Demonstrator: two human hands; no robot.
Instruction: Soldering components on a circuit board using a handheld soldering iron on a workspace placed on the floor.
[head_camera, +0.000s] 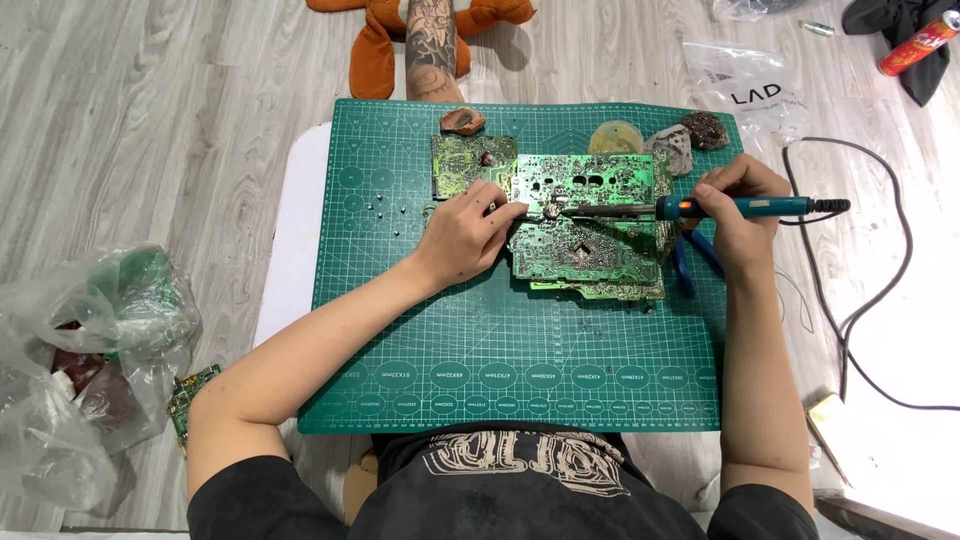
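Green printed circuit board (585, 225), bristling with solder points, lying at the centre of the dark green gridded cutting mat (520, 370), stacked over other green boards. Left hand (470, 232) at nine o'clock of the board, fingers curled, fingertips pressing its left edge. Right hand (735, 215) at three o'clock, closed around the teal-handled soldering iron (700, 208), metal tip touching the board near its middle. Blue-handled pliers (690, 262) beneath the right hand. Small brown stone (462, 121) at eleven o'clock.
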